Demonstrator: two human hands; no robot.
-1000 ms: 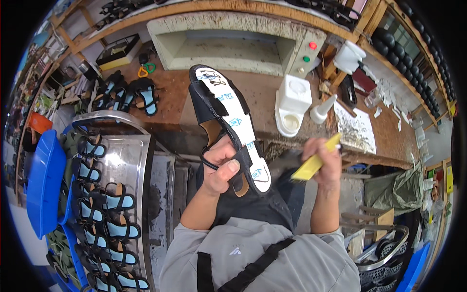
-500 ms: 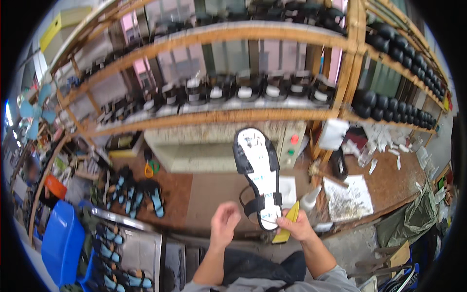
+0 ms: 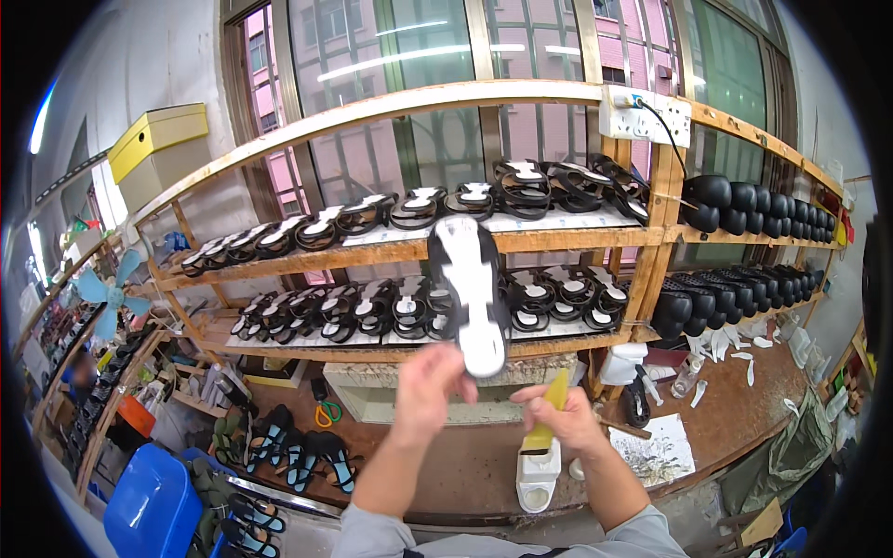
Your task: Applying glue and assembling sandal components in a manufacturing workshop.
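Sandal [image 3: 470, 293] stands upright, long axis twelve-to-six, heel pinched by left hand [image 3: 430, 386] fingers; right hand [image 3: 563, 423], at four o'clock, grips yellow brush [image 3: 549, 414].

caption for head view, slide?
Left hand lifts a sandal toward wooden shelves; right hand holds a yellow brush.

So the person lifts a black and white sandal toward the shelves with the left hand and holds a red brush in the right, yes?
Not quite: the brush in the right hand is yellow, not red, as the head view shows. The left hand does lift the black and white sandal toward the shelves.
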